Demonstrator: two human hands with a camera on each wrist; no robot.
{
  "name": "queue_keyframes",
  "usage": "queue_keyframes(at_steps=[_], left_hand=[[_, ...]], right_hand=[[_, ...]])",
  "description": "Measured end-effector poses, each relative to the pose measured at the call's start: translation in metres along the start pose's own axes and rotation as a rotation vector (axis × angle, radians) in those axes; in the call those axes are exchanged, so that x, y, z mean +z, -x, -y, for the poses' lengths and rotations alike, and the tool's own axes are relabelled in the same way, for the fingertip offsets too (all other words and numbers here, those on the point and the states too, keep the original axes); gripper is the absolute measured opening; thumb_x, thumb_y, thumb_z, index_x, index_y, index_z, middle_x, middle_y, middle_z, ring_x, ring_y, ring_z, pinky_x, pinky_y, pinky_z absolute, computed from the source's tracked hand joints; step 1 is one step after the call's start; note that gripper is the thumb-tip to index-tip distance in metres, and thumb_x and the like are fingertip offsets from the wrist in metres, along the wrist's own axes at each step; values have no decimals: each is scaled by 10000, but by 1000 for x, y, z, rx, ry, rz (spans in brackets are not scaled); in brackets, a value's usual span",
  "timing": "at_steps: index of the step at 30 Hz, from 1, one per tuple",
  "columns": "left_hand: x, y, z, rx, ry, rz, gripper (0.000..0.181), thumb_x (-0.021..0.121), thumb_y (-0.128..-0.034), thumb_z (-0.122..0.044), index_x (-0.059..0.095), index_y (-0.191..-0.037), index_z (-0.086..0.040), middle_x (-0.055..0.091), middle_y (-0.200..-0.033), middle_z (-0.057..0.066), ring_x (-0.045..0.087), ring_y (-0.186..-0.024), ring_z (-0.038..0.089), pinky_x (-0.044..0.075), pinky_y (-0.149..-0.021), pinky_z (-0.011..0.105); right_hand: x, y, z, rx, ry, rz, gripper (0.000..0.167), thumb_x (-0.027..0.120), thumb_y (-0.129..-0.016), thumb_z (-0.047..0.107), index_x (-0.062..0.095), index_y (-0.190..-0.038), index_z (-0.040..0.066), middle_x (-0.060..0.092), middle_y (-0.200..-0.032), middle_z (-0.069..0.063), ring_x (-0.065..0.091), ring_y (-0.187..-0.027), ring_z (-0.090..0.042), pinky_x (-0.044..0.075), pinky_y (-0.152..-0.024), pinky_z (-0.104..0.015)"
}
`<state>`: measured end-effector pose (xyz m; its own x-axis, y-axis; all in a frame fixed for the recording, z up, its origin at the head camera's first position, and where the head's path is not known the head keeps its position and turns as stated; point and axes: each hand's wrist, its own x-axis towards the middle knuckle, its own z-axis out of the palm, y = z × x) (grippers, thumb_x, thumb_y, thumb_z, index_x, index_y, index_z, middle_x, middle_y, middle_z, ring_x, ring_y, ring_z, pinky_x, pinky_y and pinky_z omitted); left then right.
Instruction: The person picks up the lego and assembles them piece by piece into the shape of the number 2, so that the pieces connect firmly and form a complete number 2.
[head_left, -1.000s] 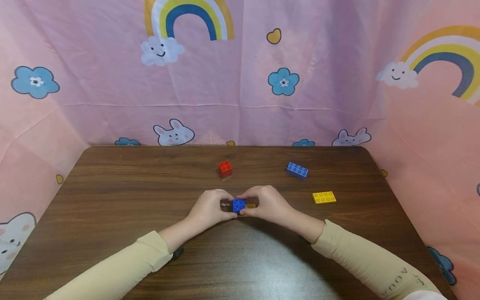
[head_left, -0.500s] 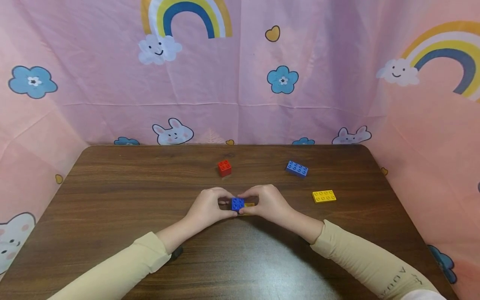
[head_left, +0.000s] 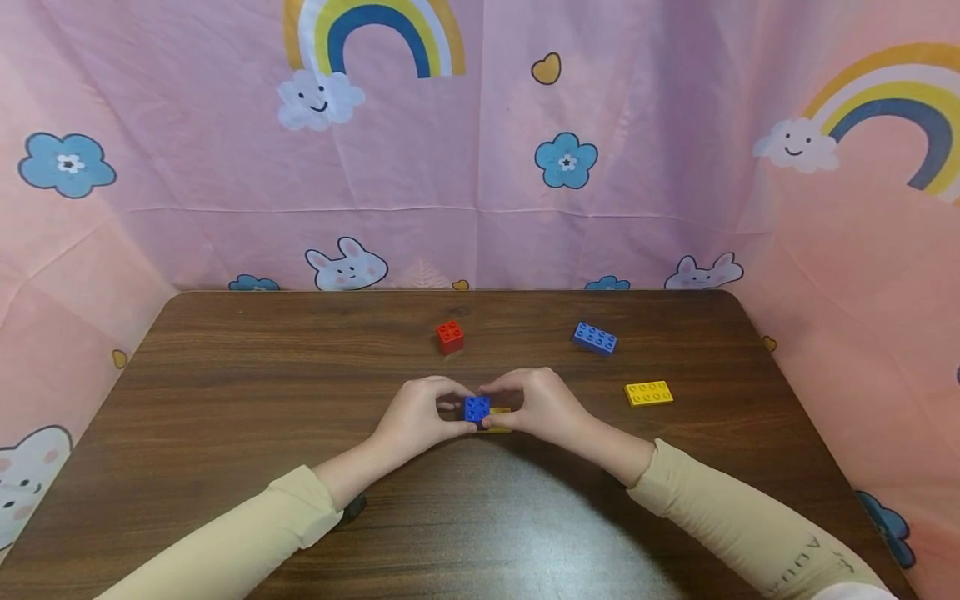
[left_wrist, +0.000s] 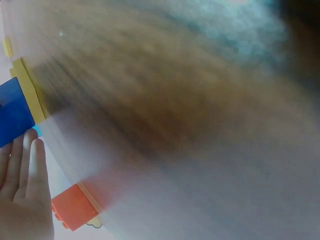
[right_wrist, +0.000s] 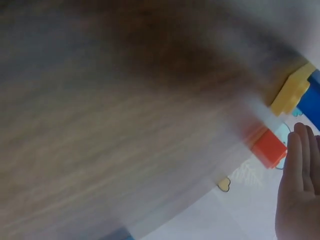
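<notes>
A small square blue building brick (head_left: pixel 477 408) sits over one end of a yellow flat brick (head_left: pixel 501 422) near the middle of the table. My left hand (head_left: pixel 415 412) pinches the blue brick from the left, thumb at the near side and fingers at the far side. From the right, my right hand (head_left: pixel 546 407) holds the same brick between thumb and fingers. Both wrist views show the blue brick (left_wrist: pixel 14 114) against the yellow one (right_wrist: pixel 291 91). Whether the two are fully pressed together cannot be seen.
Farther back stands a small red brick (head_left: pixel 450 337). To the right lie a longer blue brick (head_left: pixel 595 337) and a yellow flat brick (head_left: pixel 648 393). A patterned pink cloth (head_left: pixel 420 183) hangs behind the brown wooden table (head_left: pixel 247 367) and along its sides.
My right hand has shifted very slightly to the right, and a little more of the yellow flat brick shows beside the blue one. The left hand keeps its hold; the other bricks stay put.
</notes>
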<state>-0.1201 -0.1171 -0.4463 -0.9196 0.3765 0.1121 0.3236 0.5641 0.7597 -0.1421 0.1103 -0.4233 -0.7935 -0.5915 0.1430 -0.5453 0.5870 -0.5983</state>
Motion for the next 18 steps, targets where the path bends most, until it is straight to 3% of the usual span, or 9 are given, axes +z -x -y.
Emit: queue_keyframes(at_steps=[8,18], left_hand=[[-2,-1,-1,-38,39,30,339,934,-810,-103,795,-1110,-28,793,-1132,143,802,-1007,242,650,-868,307],[-1,-1,0,-45,16,32,324,936,-809,-116,797,-1092,-40,801,-1111,128,806,-977,220,655,-839,294]], right_hand=[[-14,0,-5,52,-52,-24,373,910,-854,195,807,-1190,67,822,-1152,-69,767,-1120,-257,622,-974,-451],[-35,-3,-18,119,-109,-66,412,880,-891,199,773,-1268,73,798,-1238,-85,753,-1167,-280,608,-1005,-493]])
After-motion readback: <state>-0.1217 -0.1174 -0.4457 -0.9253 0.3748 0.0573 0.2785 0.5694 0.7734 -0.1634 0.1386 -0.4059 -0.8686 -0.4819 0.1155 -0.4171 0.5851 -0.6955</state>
